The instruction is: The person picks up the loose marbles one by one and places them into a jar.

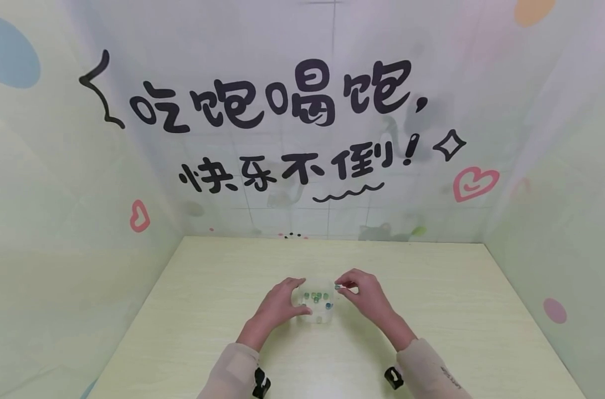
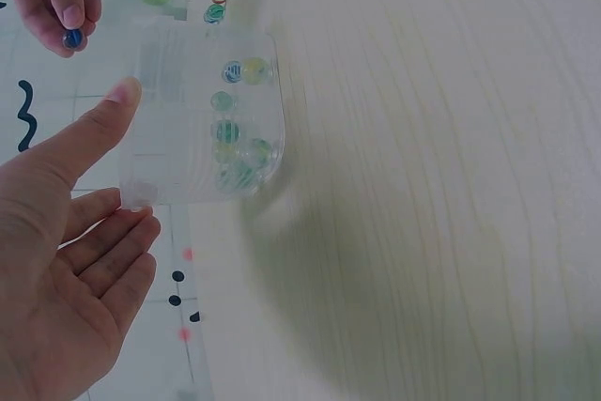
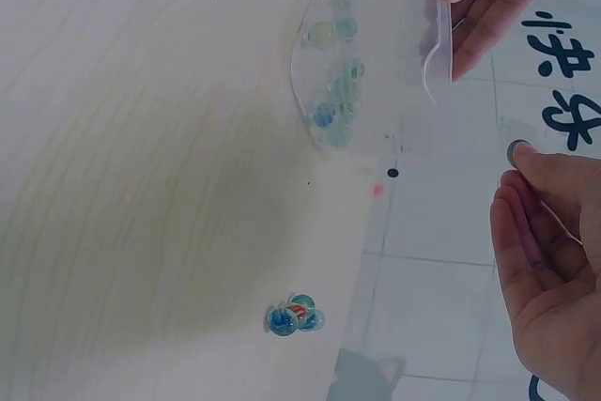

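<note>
A clear plastic box [image 2: 174, 129] stands on the table with several glass marbles [image 2: 225, 131], green, yellow and blue, lying at its bottom. My left hand [image 1: 277, 305] holds the box from the left side, thumb and fingers spread about its upper part. Just to the right of the box and close to its rim level, my right hand [image 1: 369, 293] pinches one blue-green marble [image 2: 72, 38] between thumb and fingertips. On the table outside the box, a small cluster of marbles [image 3: 293, 315], blue with some red, shows in both wrist views; the right hand hides it in the head view.
The pale wood-grain table [image 1: 208, 277] is enclosed by light printed cloth walls [image 1: 302, 33] at the back and both sides. Black bands [image 1: 394, 378] hang by both sleeve cuffs.
</note>
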The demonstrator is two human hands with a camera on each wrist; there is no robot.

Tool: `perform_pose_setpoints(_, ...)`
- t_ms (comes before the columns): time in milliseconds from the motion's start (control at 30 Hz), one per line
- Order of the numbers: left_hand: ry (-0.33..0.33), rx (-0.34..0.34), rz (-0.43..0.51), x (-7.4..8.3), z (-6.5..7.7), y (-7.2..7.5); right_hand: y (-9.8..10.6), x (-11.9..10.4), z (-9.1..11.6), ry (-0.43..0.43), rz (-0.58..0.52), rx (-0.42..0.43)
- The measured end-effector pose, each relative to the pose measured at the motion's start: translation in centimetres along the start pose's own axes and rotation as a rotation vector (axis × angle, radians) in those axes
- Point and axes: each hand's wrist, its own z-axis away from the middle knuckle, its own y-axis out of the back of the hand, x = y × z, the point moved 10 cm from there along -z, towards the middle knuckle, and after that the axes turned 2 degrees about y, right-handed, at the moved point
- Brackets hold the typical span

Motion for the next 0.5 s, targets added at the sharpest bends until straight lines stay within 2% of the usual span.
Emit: perform_pose_setpoints(500,0.006,-0.001,0.021,-0.08,-0.06,0.04,-0.88,-0.83,-0.09,0.029,0.006,-0.013)
